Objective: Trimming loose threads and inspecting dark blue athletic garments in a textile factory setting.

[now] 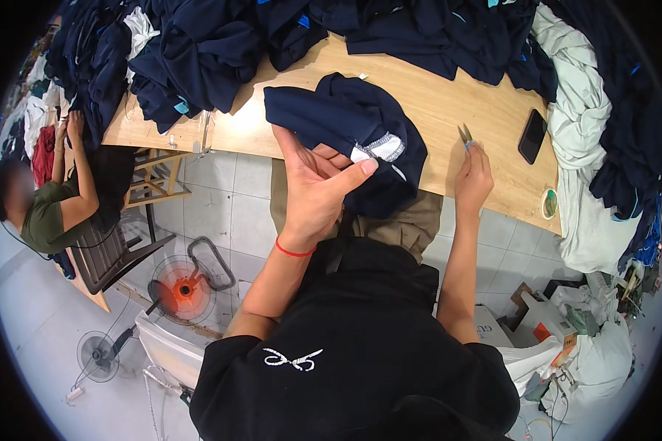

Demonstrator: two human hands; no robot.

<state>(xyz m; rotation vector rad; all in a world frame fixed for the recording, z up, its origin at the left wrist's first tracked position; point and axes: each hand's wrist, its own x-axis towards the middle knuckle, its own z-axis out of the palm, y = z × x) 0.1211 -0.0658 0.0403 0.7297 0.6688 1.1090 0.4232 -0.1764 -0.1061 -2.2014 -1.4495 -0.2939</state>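
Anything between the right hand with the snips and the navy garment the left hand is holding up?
Nothing visible. Only bare wooden table lies between the right hand with the snips and the navy garment in the left hand.

one phone (532,136), two fans (182,289), one pair of snips (465,134)

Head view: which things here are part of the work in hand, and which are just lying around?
In hand:
- navy garment, gripped by the left hand
- thread snips, held in the right hand

Lying about:
- black phone on the wooden table
- piles of navy garments
- pale green cloth
- tape roll
- floor fan
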